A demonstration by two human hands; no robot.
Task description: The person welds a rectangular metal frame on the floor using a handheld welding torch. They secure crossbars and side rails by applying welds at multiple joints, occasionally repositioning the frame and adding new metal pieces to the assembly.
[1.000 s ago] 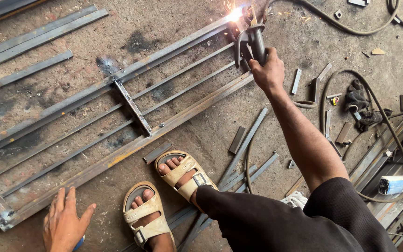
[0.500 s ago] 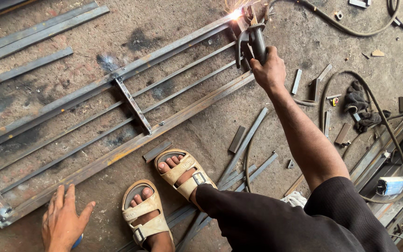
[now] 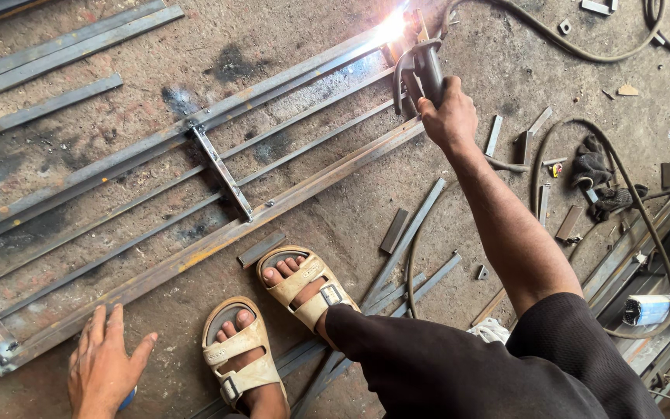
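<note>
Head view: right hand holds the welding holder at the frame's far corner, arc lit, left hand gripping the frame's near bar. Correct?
Not quite. The head view shows the left hand flat on the floor beside the metal frame, not gripping it. The rest stands: the right hand holds the welding holder at the far corner, arc lit.

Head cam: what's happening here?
A person crouches on a concrete floor over a long steel frame. The right hand grips a welding electrode holder, with a bright arc burning at the frame's far corner. The left hand rests flat on the floor beside the frame's near corner. Metal offcuts lie scattered around.
</note>
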